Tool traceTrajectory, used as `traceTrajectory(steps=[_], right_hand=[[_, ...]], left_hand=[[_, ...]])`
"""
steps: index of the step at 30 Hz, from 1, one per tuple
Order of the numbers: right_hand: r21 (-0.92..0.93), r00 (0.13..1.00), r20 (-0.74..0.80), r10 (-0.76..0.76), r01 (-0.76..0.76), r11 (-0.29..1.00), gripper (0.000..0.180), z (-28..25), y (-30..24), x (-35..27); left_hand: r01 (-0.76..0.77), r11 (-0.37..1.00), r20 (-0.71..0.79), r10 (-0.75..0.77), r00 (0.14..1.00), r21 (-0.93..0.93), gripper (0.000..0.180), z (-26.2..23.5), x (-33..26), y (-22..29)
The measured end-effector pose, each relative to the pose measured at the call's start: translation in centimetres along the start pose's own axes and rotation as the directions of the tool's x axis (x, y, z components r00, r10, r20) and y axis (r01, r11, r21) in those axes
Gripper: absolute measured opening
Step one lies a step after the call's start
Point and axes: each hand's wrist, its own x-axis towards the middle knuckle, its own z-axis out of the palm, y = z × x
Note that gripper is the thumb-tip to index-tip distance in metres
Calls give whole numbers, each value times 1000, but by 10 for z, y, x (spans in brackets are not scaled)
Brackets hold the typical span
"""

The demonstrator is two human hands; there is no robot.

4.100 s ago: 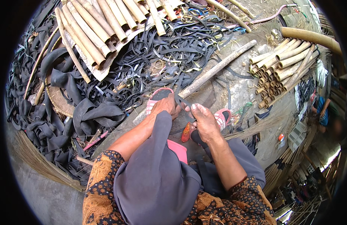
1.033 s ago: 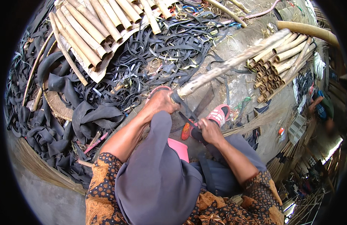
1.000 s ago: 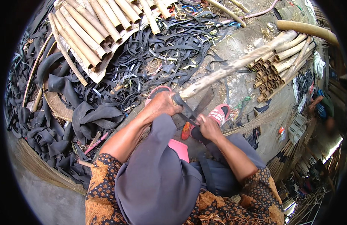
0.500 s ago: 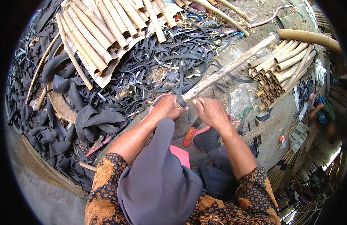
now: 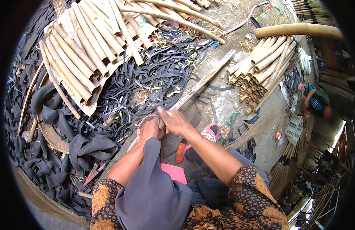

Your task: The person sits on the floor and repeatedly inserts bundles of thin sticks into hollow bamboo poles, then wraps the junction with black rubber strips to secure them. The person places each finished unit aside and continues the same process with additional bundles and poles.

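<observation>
A pale wooden stick [image 5: 203, 81] slants from my hands up to the right, its far end resting out over the ground. My left hand [image 5: 151, 128] is closed around the stick's near end. Pressed up against it, my right hand [image 5: 176, 122] has its fingers curled in and its thumb laid over the top by the stick. The hands cover the near end and the black rubber band around it, and whatever the right fingers hold is hidden.
Tangled black rubber strips [image 5: 147, 82] and wider rubber pieces [image 5: 89, 147] fill the left. Bamboo tubes [image 5: 72, 71] lie on a sheet at the upper left. A tied bamboo bundle [image 5: 262, 71] lies right of the stick, near a grey crate [image 5: 294, 128]. Another person [image 5: 318, 101] is far right.
My right hand has come left from a spot apart to meet my left hand. The black rubber band seen at the stick's near end is now covered. The whole view has shifted.
</observation>
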Motion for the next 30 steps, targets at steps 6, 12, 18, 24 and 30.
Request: traceTrajectory(steps=[6,12,18,24,30], right_hand=[[278,971,-167,174,-122,953,34,20,33,-55],[-237,957,-205,-203,153,959,21,16,16,-60],[-233,964,-38,-263,248,940,27,41,7,-124],[-243,994,-34,-101,89,966,23,13,98,-161],[-422,985,-137,-107,40,906,22,3,144,-79]], left_hand=[[-17,1000,-64,17,998,-4,38,6,1,-5],[96,993,55,-100,994,71,38,7,2,-6],[13,997,-55,-17,998,-74,30,-6,6,-11],[295,915,193,-248,949,-277,30,-35,12,-4],[-13,864,290,183,939,-503,25,-64,-23,29]])
